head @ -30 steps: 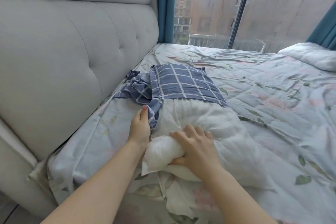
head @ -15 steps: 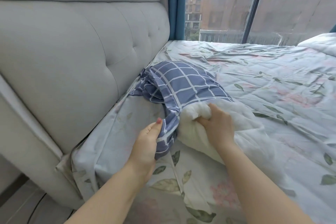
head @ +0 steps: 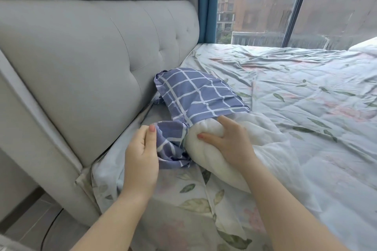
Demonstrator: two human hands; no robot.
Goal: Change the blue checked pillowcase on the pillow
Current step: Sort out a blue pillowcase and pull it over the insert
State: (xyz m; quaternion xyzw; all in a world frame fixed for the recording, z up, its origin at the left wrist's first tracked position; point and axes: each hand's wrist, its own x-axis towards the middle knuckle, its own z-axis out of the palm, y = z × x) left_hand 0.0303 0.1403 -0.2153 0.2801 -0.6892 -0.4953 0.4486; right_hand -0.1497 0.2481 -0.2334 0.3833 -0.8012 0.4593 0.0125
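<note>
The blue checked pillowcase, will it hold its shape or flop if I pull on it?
Probably floppy: the pillowcase bunches into loose folds where the left hand pinches its edge. Likely light and thin, since it drapes closely over the white pillow the right hand grips.

A single wide-angle head-worn camera looks forward and down from the near edge of the pale floral-sheeted bed (head: 306, 98), close over its near-left corner. The grey tufted fabric headboard (head: 81, 63) fills the left side; the tall glass window (head: 265, 2) bounds the far edge.
</note>
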